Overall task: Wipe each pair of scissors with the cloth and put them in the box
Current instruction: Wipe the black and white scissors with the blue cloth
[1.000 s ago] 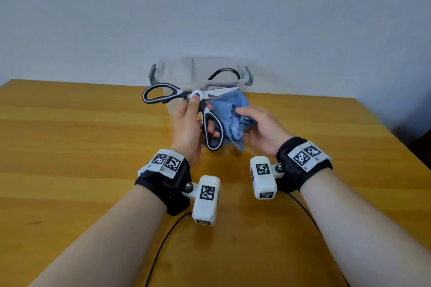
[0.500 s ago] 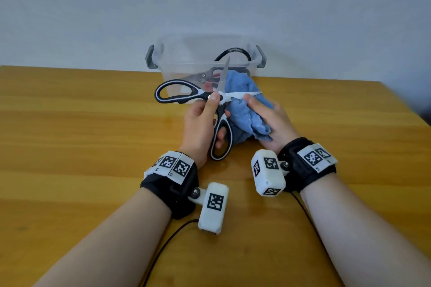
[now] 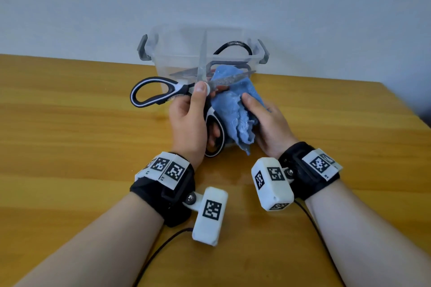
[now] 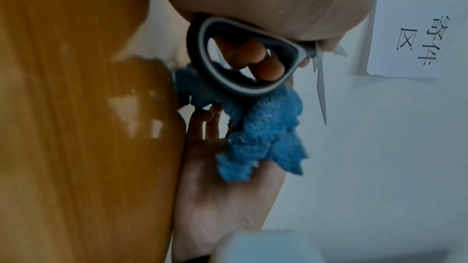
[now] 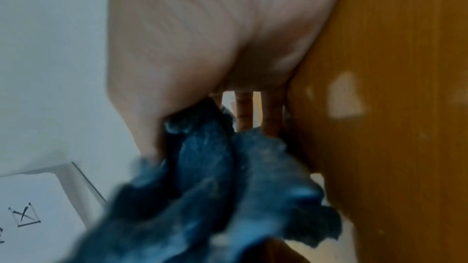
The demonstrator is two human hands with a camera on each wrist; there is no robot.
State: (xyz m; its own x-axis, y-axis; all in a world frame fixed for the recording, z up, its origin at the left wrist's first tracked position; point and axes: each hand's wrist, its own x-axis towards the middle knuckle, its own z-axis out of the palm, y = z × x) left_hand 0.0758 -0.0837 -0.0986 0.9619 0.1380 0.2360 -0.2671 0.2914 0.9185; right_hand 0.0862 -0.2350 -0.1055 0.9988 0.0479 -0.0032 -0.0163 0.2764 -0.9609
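My left hand holds black-and-white scissors above the wooden table, its fingers through the lower handle loop and its thumb at the pivot. The blades stand wide apart, one pointing up, the other pointing right across the blue cloth. My right hand grips the bunched cloth just right of the scissors, thumb on top of it. The clear plastic box stands behind both hands with another pair of scissors inside.
The box has grey clip handles at both ends and sits by the white wall. Wooden table stretches to both sides and toward me. A black cable runs under my left forearm. A sheet with printed characters shows in the left wrist view.
The scissors' blades opened from nearly closed to wide apart. Both hands with scissors and cloth came slightly toward me, and the cloth slid along the right-pointing blade.
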